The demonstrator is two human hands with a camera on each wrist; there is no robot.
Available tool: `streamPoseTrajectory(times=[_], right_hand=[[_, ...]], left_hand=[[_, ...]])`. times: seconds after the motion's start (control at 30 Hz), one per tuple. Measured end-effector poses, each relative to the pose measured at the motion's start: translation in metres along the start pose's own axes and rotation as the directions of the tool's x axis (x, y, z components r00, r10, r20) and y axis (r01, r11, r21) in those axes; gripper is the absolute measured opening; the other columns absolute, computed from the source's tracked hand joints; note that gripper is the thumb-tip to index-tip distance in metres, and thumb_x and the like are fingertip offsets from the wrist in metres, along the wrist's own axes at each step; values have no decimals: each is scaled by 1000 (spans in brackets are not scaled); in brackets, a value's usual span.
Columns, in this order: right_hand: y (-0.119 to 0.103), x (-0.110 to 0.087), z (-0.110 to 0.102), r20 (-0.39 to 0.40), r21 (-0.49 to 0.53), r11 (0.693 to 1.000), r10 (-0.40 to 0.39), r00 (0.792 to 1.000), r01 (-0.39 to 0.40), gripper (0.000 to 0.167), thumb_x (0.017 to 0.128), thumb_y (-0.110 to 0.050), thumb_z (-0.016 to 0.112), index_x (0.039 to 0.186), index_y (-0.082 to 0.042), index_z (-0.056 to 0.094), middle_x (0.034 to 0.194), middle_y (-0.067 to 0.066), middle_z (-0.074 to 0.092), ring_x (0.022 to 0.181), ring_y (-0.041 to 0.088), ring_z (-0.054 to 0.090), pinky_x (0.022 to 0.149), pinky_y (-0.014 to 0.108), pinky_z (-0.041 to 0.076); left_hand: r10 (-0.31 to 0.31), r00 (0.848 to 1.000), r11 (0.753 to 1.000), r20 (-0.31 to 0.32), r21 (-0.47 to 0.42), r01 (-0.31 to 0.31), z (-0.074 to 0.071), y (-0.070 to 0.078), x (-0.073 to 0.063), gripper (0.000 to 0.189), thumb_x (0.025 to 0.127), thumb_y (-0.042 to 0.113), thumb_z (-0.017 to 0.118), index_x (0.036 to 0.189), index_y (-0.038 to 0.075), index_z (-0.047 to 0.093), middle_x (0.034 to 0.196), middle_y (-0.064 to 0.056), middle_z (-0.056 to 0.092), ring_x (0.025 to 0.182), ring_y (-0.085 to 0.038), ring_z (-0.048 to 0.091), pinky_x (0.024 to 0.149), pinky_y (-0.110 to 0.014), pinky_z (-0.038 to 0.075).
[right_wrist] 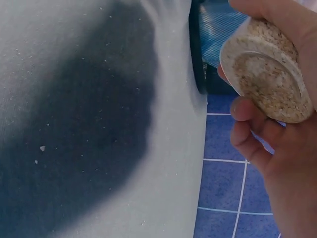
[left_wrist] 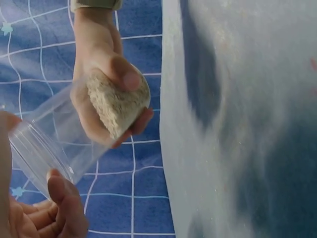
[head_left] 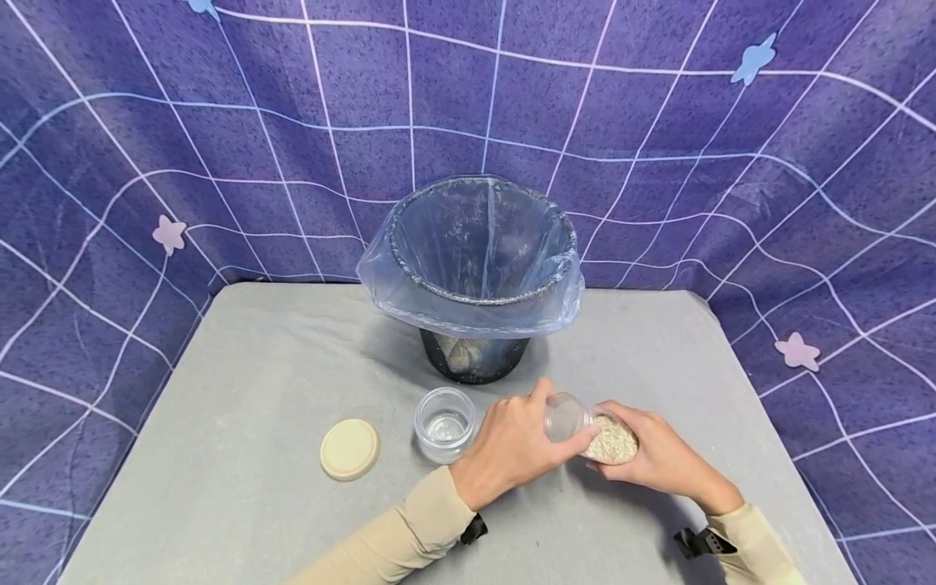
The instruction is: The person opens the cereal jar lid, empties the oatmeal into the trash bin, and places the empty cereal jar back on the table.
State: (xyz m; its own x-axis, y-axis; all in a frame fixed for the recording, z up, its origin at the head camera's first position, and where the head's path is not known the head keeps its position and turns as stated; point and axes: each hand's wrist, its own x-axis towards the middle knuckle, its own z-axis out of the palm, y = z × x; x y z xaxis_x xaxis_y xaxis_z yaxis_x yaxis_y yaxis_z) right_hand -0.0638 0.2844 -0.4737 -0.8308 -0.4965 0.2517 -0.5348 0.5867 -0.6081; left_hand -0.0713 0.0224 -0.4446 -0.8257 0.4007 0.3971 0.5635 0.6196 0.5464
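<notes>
Both hands are on a clear plastic jar of pale flakes that look like oats, held tilted above the table. My right hand [head_left: 654, 455] grips its base end, where the flakes [head_left: 613, 441] have gathered. At the other end, my left hand [head_left: 512, 439] holds the ridged clear rim [left_wrist: 42, 148] between thumb and fingers. Whether a lid covers that end, I cannot tell. In the right wrist view the jar's round base [right_wrist: 270, 82] faces the camera, with flakes showing through it. Left of the left hand stands a second clear jar [head_left: 444, 431], open-topped and upright.
A round cream lid [head_left: 349, 449] lies on the grey table [head_left: 249, 390], left of the second jar. Behind the jars stands a black mesh bin [head_left: 475, 361] lined with a blue plastic bag [head_left: 468, 313]. Purple patterned cloth [head_left: 292, 146] hangs around the table's back and sides.
</notes>
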Motion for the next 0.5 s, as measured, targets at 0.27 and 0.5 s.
streamPoseTrajectory(times=[0.27, 0.5], right_hand=[[1, -2, 5, -76, -99, 995, -21, 997, 13, 71, 63, -16, 99, 128, -20, 70, 115, -9, 75, 97, 6, 70, 84, 32, 61], [2, -2, 6, -85, -141, 990, -32, 996, 20, 70, 62, -18, 99, 126, -19, 70, 115, -10, 74, 97, 8, 70, 83, 36, 60]], left_hand=[[-92, 996, 992, -8, 85, 93, 2, 8, 1, 58, 93, 75, 62, 87, 19, 49, 53, 9, 43, 43, -8, 44, 40, -24, 35], [-85, 996, 988, 40, 132, 79, 1, 5, 2, 60, 95, 78, 55, 92, 19, 56, 66, 2, 59, 52, -21, 59, 45, -33, 43]])
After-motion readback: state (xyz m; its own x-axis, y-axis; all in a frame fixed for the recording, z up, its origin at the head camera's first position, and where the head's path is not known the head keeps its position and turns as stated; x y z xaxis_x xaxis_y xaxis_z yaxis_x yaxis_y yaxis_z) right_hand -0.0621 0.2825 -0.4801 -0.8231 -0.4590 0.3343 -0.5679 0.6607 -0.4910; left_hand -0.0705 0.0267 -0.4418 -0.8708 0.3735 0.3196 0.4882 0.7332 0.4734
